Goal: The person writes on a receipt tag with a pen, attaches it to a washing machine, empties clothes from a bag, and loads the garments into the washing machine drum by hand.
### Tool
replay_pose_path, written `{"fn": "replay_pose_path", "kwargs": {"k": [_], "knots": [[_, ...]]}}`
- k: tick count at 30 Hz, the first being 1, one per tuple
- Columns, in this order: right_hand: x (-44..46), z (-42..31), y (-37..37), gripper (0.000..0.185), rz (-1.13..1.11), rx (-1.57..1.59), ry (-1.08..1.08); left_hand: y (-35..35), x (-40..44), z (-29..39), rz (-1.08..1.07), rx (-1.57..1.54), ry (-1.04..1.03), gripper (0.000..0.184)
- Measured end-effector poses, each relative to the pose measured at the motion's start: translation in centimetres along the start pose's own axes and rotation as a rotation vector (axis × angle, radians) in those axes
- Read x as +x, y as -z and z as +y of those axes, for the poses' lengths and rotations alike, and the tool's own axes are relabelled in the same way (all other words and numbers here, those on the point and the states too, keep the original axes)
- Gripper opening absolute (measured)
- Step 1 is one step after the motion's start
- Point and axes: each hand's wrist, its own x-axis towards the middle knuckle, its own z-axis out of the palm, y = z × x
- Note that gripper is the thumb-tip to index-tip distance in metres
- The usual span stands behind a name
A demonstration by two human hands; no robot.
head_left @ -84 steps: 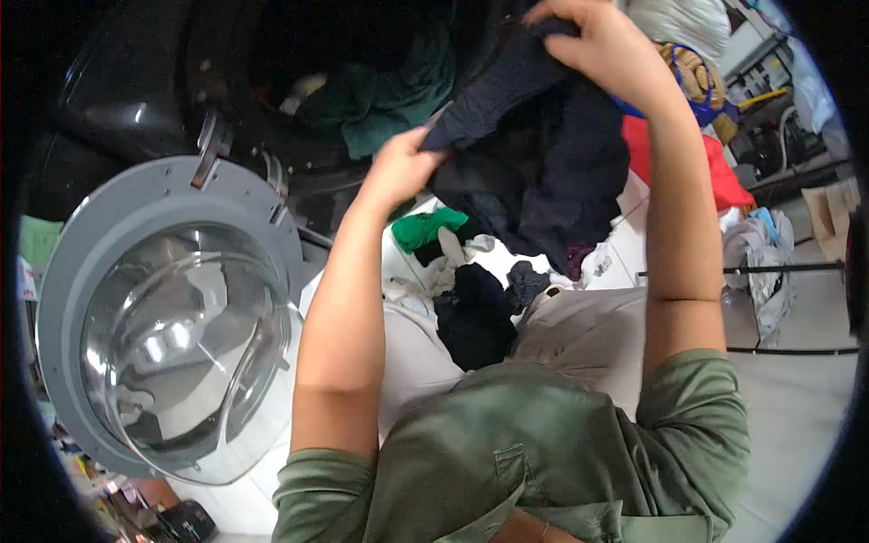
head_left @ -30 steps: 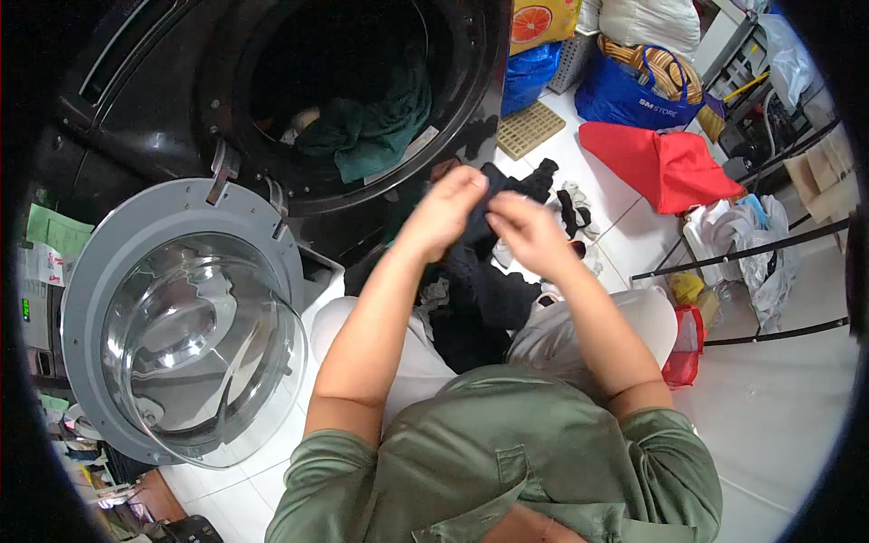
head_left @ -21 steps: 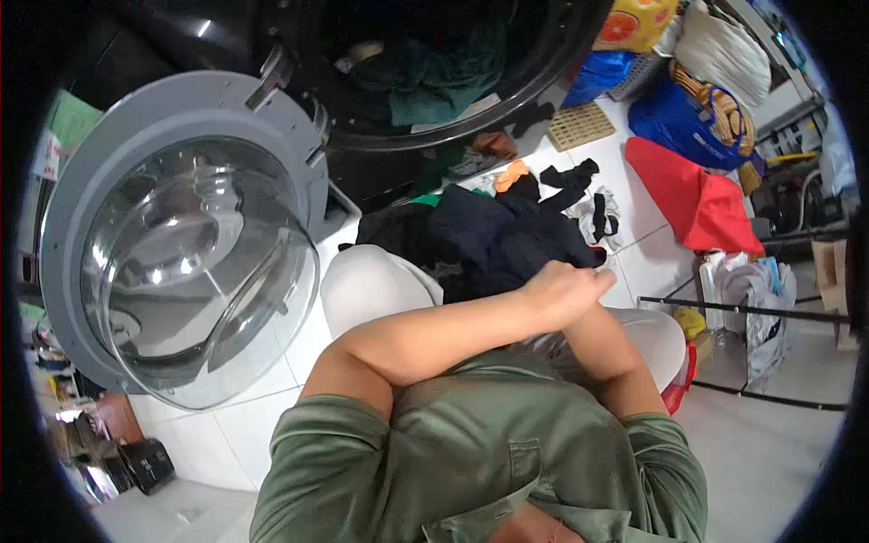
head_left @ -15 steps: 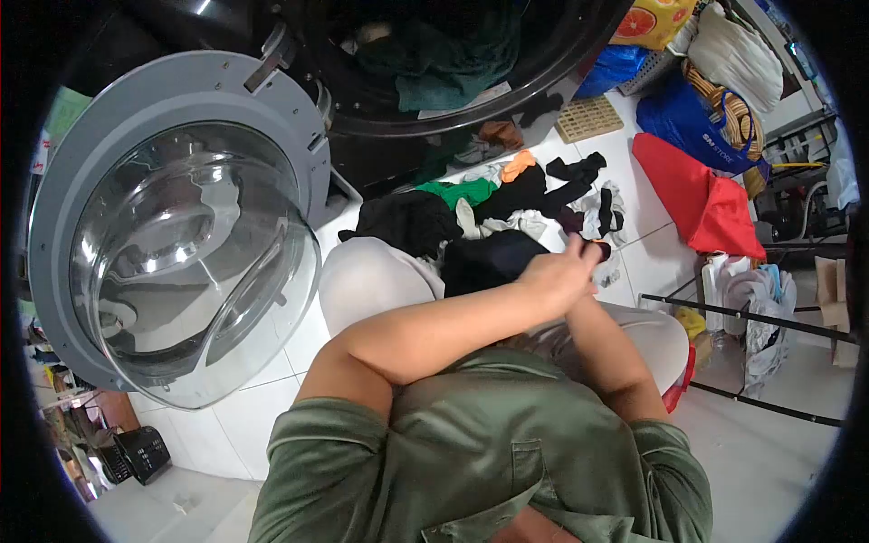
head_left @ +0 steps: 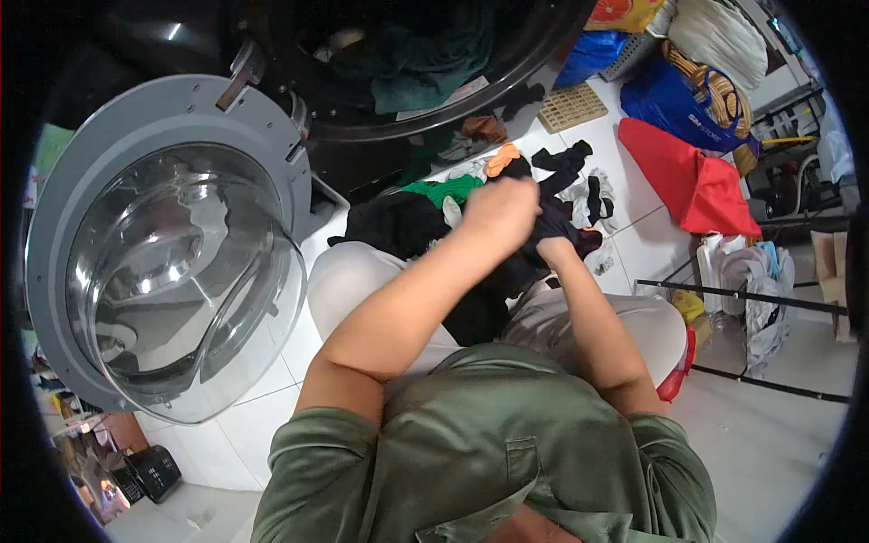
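My left hand [head_left: 501, 213] is closed above the clothes in front of my knees, with dark cloth [head_left: 552, 217] at its fingers. Close beside it, lower right, my right hand [head_left: 556, 252] is closed on the same dark cloth. Below them more dark clothing lies between my legs. A black garment [head_left: 394, 223], a green cloth [head_left: 445, 190] and an orange cloth [head_left: 502, 160] are spread on the floor beyond. Black and white pieces [head_left: 599, 199] lie to the right. Dark green cloth [head_left: 421, 68] sits inside the open drum.
The round glass door [head_left: 172, 262] of the black machine [head_left: 353, 167] stands open at the left. Right of the clothes are a red cloth bag [head_left: 692, 181], a blue bag [head_left: 679, 109], a beige plastic grate [head_left: 572, 109] and a black-barred rack [head_left: 742, 294] with plastic bags.
From the overlapping pose near my right knee, my left hand has moved up and left, away from my right hand. Dark cloth now shows between them.
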Motion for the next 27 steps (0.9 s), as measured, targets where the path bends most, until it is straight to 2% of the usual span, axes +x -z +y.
{"fn": "replay_pose_path", "kwargs": {"k": [2,4,7,9,10,11,12,14,17,18,20,22,24,25,27], "knots": [[0.0,0.4,0.7,0.041,-0.422,-0.308,-0.106,2.6,0.5,-0.7,-0.041,0.033,0.114,0.023],[-0.6,-4.0,4.4,0.042,-0.286,0.067,0.161,3.8,0.5,-1.2,-0.053,0.021,0.054,0.025],[-0.3,-6.4,6.5,0.045,-0.145,0.164,0.455,5.7,-0.7,-0.2,-0.030,0.087,0.066,0.026],[-0.2,-5.2,4.4,0.039,-0.175,-0.091,0.309,5.6,-0.9,0.2,0.025,0.153,0.084,0.026],[-0.9,-5.1,4.7,0.030,-0.256,-0.142,0.118,5.6,-0.9,0.4,0.056,0.186,0.095,0.027],[-1.7,-8.3,6.8,0.024,-0.339,-0.209,-0.069,5.7,-1.0,0.7,0.103,0.166,0.060,0.025],[-2.5,-7.7,5.8,0.019,-0.223,-0.134,-0.051,5.3,-0.8,0.5,0.117,0.063,0.058,0.025],[-3.3,-10.9,8.8,0.019,-0.303,0.067,-0.325,3.6,-0.2,-0.6,0.144,-0.147,0.057,0.024],[-4.0,-9.8,10.0,0.022,-0.348,0.218,-0.268,2.7,0.4,-1.7,0.124,-0.441,0.077,0.023],[-4.2,-9.3,10.3,0.026,-0.256,0.312,-0.112,2.8,0.5,-1.6,0.118,-0.507,0.099,0.023],[-4.8,-8.3,11.1,0.037,-0.052,0.488,0.196,4.7,0.9,-1.3,0.220,-0.147,0.204,0.024],[-5.1,-7.2,13.4,0.043,-0.136,0.845,-0.230,5.6,1.3,-3.3,0.263,-0.365,0.040,0.024],[-4.8,-4.8,13.6,0.037,-0.049,0.840,-0.296,6.0,1.3,-1.9,0.141,-0.580,-0.024,0.026],[-4.9,-4.1,14.5,0.034,-0.023,0.635,-0.276,6.5,1.1,-1.4,0.079,-0.682,-0.052,0.026],[-5.2,-1.2,16.5,0.029,0.055,0.273,-0.259,7.0,0.8,-0.7,0.086,-0.941,0.036,0.027]]}}
